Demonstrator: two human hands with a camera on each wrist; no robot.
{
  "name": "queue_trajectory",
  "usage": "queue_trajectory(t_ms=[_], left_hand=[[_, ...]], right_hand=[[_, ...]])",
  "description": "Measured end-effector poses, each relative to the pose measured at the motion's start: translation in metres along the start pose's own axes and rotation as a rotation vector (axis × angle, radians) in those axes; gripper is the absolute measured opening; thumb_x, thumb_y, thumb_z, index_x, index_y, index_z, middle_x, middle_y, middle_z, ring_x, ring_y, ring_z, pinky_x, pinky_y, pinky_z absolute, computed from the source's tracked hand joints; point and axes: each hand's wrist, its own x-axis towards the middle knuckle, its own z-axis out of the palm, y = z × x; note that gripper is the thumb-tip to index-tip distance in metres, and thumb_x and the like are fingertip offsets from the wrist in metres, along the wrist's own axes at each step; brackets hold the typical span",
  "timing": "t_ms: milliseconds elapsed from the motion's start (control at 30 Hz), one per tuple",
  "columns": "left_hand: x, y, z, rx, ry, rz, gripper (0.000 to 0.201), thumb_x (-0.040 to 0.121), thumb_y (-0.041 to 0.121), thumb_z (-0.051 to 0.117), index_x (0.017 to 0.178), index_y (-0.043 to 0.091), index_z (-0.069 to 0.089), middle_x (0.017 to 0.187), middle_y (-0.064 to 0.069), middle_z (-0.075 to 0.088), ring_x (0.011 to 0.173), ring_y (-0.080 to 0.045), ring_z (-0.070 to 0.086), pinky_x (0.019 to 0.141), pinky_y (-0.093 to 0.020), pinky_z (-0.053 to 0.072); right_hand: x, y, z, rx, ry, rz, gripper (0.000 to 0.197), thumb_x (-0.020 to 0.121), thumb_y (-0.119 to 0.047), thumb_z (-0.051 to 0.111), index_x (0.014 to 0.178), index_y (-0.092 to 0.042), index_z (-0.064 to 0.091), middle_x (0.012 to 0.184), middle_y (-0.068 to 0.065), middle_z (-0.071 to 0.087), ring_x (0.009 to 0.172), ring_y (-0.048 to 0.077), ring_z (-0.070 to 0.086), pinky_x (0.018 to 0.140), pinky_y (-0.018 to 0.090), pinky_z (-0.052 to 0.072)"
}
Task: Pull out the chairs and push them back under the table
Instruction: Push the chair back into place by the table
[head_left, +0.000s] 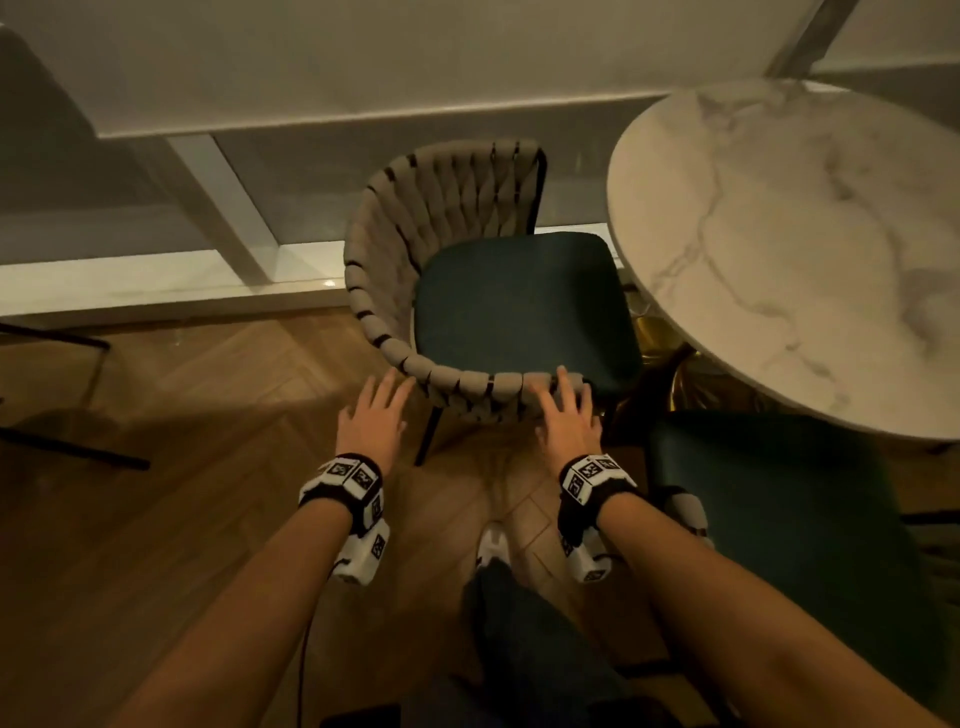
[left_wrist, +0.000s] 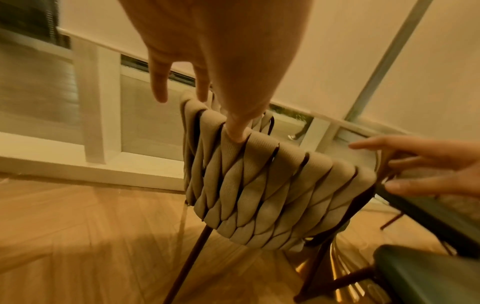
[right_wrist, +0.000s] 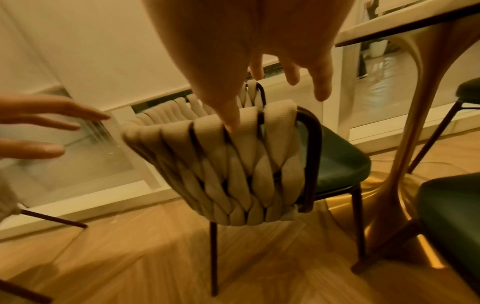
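I am looking down at a chair (head_left: 519, 306) with a woven beige backrest (head_left: 395, 249) and a dark green seat, standing on the wood floor (head_left: 182, 415) just left of the round marble surface (head_left: 805, 249); its seat edge sits close beside the rim and is not tucked under it. My left hand (head_left: 371, 415) hovers at the near left curve of the backrest with its fingers straight and spread, and from the left wrist view one fingertip (left_wrist: 237, 131) touches the top of the weave while the others stay off it. My right hand (head_left: 569, 413) lies flat over the near right end of the backrest, fingers extended and laid across the top band, not wrapped round it; the right wrist view shows one fingertip (right_wrist: 231, 123) pressing on the weave. So neither grip has closed on anything. A second chair (head_left: 779, 509) with the same green seat stands near right, partly under the surface. Beyond the first chair runs a low white window frame (head_left: 234, 208).
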Motion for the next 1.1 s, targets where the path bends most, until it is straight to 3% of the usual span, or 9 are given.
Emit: queue_trajectory(t_ms=[100,200,367,567,767,1100], left_hand=[[0.044,0.001,0.006,0.069,-0.068,0.077,0.07,0.094,0.024,0.05,0.144,0.042,0.005,0.161,0.003,-0.005,0.147,-0.033,-0.001,0.115,-0.061,0.022],[0.074,0.004,0.012,0.123,-0.113,0.108,0.067,0.096,0.026,0.044,0.144,0.047,0.001,0.161,0.003,-0.005,0.145,-0.04,-0.011,0.116,-0.062,0.014],[0.11,0.007,0.012,0.074,-0.166,0.133,0.047,0.095,0.012,0.043,0.138,0.03,0.037,0.157,-0.004,0.022,0.141,-0.047,-0.018,0.113,-0.066,0.0],[0.127,-0.001,0.003,0.04,-0.139,0.138,0.051,0.092,0.003,0.047,0.137,0.027,0.041,0.153,-0.005,0.031,0.141,-0.047,-0.02,0.109,-0.065,-0.008],[0.147,-0.01,-0.004,0.013,-0.142,0.143,0.048,0.092,0.003,0.046,0.134,0.027,0.044,0.149,-0.005,0.036,0.142,-0.045,-0.018,0.111,-0.063,-0.008],[0.135,-0.013,-0.003,0.008,-0.15,0.115,0.051,0.091,0.0,0.045,0.135,0.027,0.044,0.147,-0.004,0.036,0.143,-0.044,-0.013,0.111,-0.064,-0.007]], right_hand=[[0.035,0.016,-0.005,-0.077,-0.091,0.022,0.068,0.096,-0.024,0.05,0.146,-0.045,0.01,0.162,0.0,-0.009,0.146,0.039,-0.012,0.114,0.068,0.011],[0.061,0.023,-0.004,-0.11,-0.185,0.018,0.064,0.098,-0.031,0.042,0.145,-0.05,0.003,0.162,0.0,0.002,0.146,0.039,-0.01,0.114,0.068,0.009],[0.092,0.015,-0.007,-0.206,-0.289,0.019,0.049,0.099,-0.041,0.034,0.145,-0.039,0.017,0.154,0.007,0.029,0.143,0.045,0.009,0.113,0.068,0.011],[0.104,0.0,-0.01,-0.183,-0.287,0.037,0.046,0.099,-0.038,0.036,0.143,-0.036,0.023,0.15,0.006,0.033,0.14,0.044,0.015,0.111,0.07,0.011],[0.116,-0.013,-0.015,-0.103,-0.269,0.053,0.042,0.099,-0.036,0.037,0.141,-0.037,0.028,0.147,0.006,0.036,0.139,0.044,0.016,0.11,0.072,0.011],[0.105,-0.014,-0.012,-0.098,-0.29,0.033,0.042,0.098,-0.036,0.04,0.139,-0.037,0.03,0.146,0.006,0.036,0.137,0.045,0.02,0.11,0.072,0.014]])
